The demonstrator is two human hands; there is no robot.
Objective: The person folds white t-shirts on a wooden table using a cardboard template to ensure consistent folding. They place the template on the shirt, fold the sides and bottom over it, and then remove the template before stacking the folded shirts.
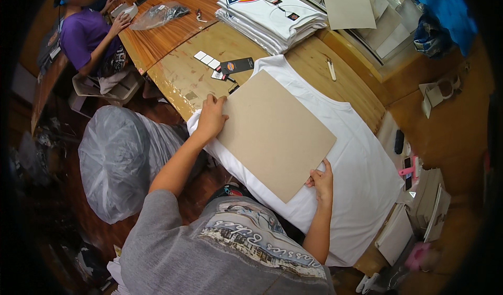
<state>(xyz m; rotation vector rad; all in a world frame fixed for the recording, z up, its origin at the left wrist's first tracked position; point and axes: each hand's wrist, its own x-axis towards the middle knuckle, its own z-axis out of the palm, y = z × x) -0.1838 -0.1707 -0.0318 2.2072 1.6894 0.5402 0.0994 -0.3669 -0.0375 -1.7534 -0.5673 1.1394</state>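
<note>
So, biggest first: a wooden tabletop (309, 67) is taken up along its near side by a white shirt (361, 174), spread out, probably so the cloth can be kept flat; on the shirt a tan cardboard sheet (275, 135) is laid at a slant, left of the shirt's middle; a folded white stack (309, 19) is set behind, seemingly to be kept out of the way. The sheet's left edge is touched by the left hand (211, 118), fingers bent, though whether it's gripped or just pressed can't be told; its near right edge is pinched by the right hand (321, 182), fingers narrow, likely so it's steadied from both sides. Room-wise, uncovered cloth is left to the right; leftward it's tighter, with the tabletop edge close and a black tag (237, 65) just past the sheet.
</note>
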